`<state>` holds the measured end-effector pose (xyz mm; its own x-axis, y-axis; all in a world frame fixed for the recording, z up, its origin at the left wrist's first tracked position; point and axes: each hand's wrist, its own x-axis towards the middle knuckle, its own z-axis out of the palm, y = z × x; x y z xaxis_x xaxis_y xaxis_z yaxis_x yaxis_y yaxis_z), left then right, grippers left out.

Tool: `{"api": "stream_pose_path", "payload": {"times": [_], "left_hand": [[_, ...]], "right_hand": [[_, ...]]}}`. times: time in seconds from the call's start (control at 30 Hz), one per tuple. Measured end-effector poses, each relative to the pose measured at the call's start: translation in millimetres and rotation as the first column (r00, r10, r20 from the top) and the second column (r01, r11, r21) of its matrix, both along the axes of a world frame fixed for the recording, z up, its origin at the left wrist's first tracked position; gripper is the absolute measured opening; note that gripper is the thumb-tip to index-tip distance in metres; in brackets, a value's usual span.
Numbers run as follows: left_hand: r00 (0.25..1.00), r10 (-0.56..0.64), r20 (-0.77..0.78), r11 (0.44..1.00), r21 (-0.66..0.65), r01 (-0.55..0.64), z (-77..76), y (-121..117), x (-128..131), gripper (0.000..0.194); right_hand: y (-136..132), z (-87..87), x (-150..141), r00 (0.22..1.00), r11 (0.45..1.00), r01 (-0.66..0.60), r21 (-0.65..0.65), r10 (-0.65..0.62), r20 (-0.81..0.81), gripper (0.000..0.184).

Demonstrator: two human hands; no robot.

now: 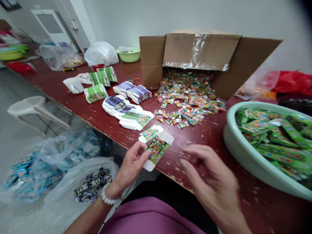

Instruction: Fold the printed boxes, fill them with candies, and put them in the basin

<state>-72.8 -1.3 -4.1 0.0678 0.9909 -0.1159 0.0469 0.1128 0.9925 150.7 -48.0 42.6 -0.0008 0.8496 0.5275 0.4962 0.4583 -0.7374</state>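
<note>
My left hand (131,164), with a pale bead bracelet at the wrist, pinches a small green printed carton (158,150) by its side. White flaps stand out at the carton's ends. Another green carton (149,133) lies flat just behind it on the table. To the right, my right hand (212,178) hovers over the table edge, slightly blurred, its thumb apart from its bent fingers and nothing seen between them. Stacks of flat green cartons (137,116) and purple cartons (133,92) lie beyond. Wrapped candies (187,115) spill out of a tipped cardboard box (180,52).
A pale green tub (230,138) full of green packets (280,130) stands at right. Plastic bags (58,146) of blue and dark packets sit on the floor at left, near a white stool (26,105). Further bags (101,53) and a green basin (129,56) line the back.
</note>
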Motion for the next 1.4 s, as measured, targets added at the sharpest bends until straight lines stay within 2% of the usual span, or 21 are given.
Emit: {"api": "stream_pose_path", "payload": {"times": [0.07, 0.17, 0.3, 0.4, 0.47, 0.53, 0.63, 0.7, 0.77, 0.87, 0.97, 1.03, 1.1, 1.13, 1.17, 1.27, 1.33, 1.4], "left_hand": [[0.997, -0.057, -0.059, 0.998, 0.002, 0.057, -0.4, -11, 6, 0.026], [0.979, -0.071, -0.192, 0.996, 0.046, 0.081, -4.7, -23, 13, 0.023], [0.941, -0.027, -0.337, 0.984, 0.155, 0.083, -13.0, -29, 19, 0.019], [0.946, -0.099, -0.309, 0.988, 0.085, 0.131, -13.6, -29, 19, 0.019], [0.96, -0.208, -0.186, 0.978, -0.031, 0.206, -11.5, -27, 17, 0.021], [0.939, -0.342, 0.041, 0.923, -0.173, 0.344, -9.6, -23, 14, 0.023], [0.816, -0.468, 0.34, 0.752, -0.333, 0.569, -9.7, -16, 11, 0.038], [0.749, -0.524, 0.407, 0.655, -0.37, 0.659, -10.5, -11, 11, 0.043], [0.717, -0.569, 0.402, 0.617, -0.368, 0.696, -10.5, -8, 12, 0.038], [0.72, -0.596, 0.356, 0.632, -0.344, 0.694, -8.2, -4, 15, 0.039], [0.719, -0.622, 0.31, 0.64, -0.327, 0.695, -5.4, -3, 19, 0.04], [0.711, -0.643, 0.286, 0.62, -0.351, 0.702, -3.7, -5, 22, 0.034], [0.707, -0.645, 0.29, 0.598, -0.385, 0.703, -1.7, -8, 24, 0.028], [0.715, -0.636, 0.289, 0.604, -0.39, 0.695, -0.4, -9, 25, 0.026], [0.732, -0.621, 0.279, 0.626, -0.387, 0.678, 0.9, -11, 26, 0.024], [0.816, -0.532, 0.225, 0.73, -0.367, 0.577, 3.6, -14, 28, 0.023], [0.856, -0.467, 0.221, 0.772, -0.371, 0.517, 3.6, -15, 32, 0.026], [0.874, -0.429, 0.23, 0.796, -0.361, 0.486, 2.6, -15, 36, 0.024]], "right_hand": [[26, -10.7, -12, 0.997, 1.0, -0.027, -0.001, 0.027, 0.078, 0.018], [42, -27.5, -19, 0.981, 0.996, -0.081, -0.041, 0.087, 0.176, 0.015], [40, -35.4, -14, 0.989, 0.96, -0.075, -0.269, 0.107, 0.106, 0.016], [38, -36.7, -9, 0.996, 0.902, -0.092, -0.421, 0.088, -0.03, 0.016], [37, -37.9, -8, 0.991, 0.881, -0.136, -0.453, 0.117, -0.071, 0.011], [35, -39.2, -9, 0.984, 0.883, -0.176, -0.436, 0.162, -0.068, 0.011], [30, -39.6, -13, 0.978, 0.9, -0.209, -0.382, 0.203, -0.057, 0.012], [28, -37.8, -17, 0.972, 0.899, -0.234, -0.37, 0.23, -0.056, 0.013], [26, -34.4, -18, 0.951, 0.872, -0.306, -0.381, 0.299, -0.078, 0.013], [24, -28.5, -14, 0.901, 0.788, -0.428, -0.444, 0.413, -0.135, 0.012], [24, -25.8, -5, 0.862, 0.711, -0.472, -0.521, 0.495, -0.105, 0.006], [23, -27.2, -1, 0.834, 0.667, -0.505, -0.549, 0.541, -0.11, 0.014], [22, -30.5, 1, 0.82, 0.631, -0.54, -0.557, 0.543, -0.18, 0.026], [22, -32.5, 1, 0.833, 0.641, -0.535, -0.55, 0.509, -0.217, 0.029], [21, -34.6, 0, 0.862, 0.679, -0.501, -0.537, 0.445, -0.241, 0.029], [19, -40.8, -5, 0.954, 0.821, -0.281, -0.497, 0.186, -0.234, 0.035], [19, -44.7, -9, 0.959, 0.84, -0.253, -0.48, 0.151, -0.241, 0.038], [19, -47.8, -13, 0.938, 0.825, -0.317, -0.468, 0.198, -0.285, 0.021]]}}
